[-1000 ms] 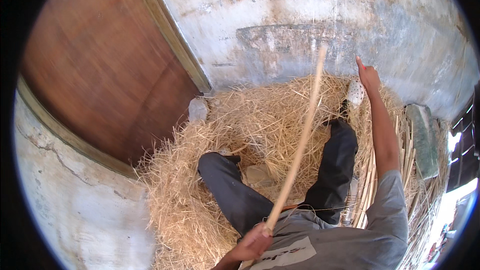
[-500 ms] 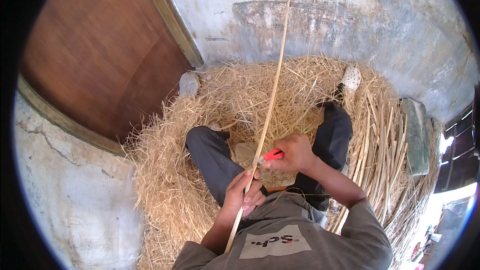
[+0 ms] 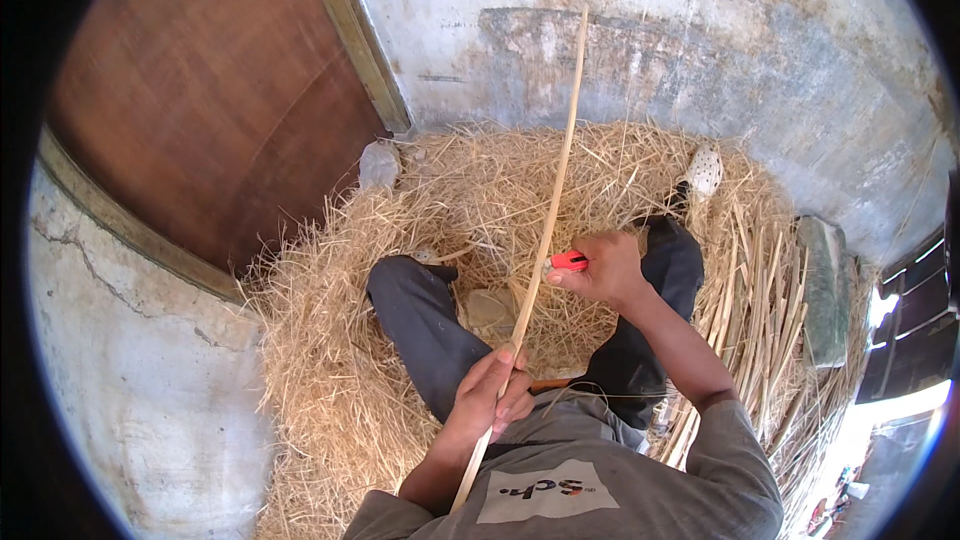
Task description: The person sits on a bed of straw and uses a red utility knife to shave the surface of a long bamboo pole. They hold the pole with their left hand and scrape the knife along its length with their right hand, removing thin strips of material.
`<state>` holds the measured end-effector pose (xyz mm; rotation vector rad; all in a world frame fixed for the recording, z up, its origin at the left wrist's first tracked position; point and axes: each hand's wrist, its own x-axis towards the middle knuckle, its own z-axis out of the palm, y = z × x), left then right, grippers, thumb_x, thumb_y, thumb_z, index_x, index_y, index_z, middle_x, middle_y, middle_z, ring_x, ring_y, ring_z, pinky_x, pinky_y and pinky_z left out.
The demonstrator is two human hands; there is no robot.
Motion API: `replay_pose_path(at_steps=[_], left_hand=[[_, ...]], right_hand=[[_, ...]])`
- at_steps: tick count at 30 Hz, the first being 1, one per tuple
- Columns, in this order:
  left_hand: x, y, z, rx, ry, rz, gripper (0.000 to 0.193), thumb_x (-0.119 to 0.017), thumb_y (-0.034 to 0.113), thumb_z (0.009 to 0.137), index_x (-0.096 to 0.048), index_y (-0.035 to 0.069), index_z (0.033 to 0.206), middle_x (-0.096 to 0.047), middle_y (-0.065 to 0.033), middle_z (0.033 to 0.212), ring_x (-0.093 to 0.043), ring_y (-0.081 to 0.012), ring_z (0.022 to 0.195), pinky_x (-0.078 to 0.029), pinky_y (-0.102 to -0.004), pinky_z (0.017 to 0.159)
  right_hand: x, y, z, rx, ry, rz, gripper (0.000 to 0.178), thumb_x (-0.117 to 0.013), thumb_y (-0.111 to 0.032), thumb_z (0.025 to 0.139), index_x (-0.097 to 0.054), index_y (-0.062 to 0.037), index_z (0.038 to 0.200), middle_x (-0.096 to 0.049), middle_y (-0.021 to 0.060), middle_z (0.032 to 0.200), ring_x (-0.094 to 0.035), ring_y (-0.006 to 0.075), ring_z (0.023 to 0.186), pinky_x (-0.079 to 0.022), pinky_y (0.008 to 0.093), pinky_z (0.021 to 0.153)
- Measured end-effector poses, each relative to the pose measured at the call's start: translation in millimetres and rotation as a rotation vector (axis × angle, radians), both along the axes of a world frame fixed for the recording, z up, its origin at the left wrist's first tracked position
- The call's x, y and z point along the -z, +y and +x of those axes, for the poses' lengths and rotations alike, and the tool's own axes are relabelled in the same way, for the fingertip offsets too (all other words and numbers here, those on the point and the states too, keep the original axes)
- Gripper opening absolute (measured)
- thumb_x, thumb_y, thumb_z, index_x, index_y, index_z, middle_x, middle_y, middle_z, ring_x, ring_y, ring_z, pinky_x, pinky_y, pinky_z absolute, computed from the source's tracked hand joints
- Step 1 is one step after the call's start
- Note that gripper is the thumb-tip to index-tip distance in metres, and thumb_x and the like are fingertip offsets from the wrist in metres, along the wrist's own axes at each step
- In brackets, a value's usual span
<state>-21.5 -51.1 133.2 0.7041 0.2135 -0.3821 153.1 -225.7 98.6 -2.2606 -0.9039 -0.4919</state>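
Observation:
A long pale strip (image 3: 562, 160), probably split bamboo or cane, runs from beside my body up toward the far wall. Low on it, my left hand (image 3: 490, 390) is closed around the strip. My right hand (image 3: 612, 268) grips a red-handled utility knife (image 3: 570, 260) with a black slider. The knife's front end lies against the strip's right side, farther up than my left hand; its blade is too small to make out clearly. Fine shavings trail across my lap near the right knee.
Straw (image 3: 330, 360) covers the ground around my bent legs. To my right lies a bundle of long split strips (image 3: 745, 310) beside a greenish stone block (image 3: 824, 290). A brown door (image 3: 220, 90) stands at the left, and a stained wall (image 3: 680, 60) rises ahead. A grey stone (image 3: 379, 165) sits by the door frame.
My right hand has slid the knife up along the strip, away from my left hand. The left hand keeps its hold on the strip nearly in place.

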Motion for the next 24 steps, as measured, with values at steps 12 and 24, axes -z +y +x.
replay_pose_path(at_steps=[12,24], left_hand=[[-1.8,-3.9,-13.2,0.054,0.017,0.056,0.029,-0.033,0.032,0.105,-0.045,0.007,0.098,-0.032,0.0035,0.048,-0.026,-0.0064,0.035,-0.024,-0.0210,0.041],[-0.2,2.3,-5.7,-0.018,-0.037,0.073,0.028,-0.033,0.032,0.105,-0.043,0.007,0.098,-0.033,0.0030,0.050,-0.026,-0.0070,0.035,-0.024,-0.0218,0.043]], right_hand=[[5.6,-18.5,67.7,0.314,0.120,0.002,0.049,-0.071,-0.059,0.073,-0.066,-0.0104,0.064,-0.050,0.0087,0.047,-0.057,0.0263,0.045,-0.046,0.0384,0.046],[13.9,6.0,-2.5,-0.039,0.053,0.028,0.059,-0.068,-0.063,0.072,-0.051,-0.0094,0.054,-0.049,0.0092,0.049,-0.054,0.0305,0.045,-0.043,0.0413,0.046]])
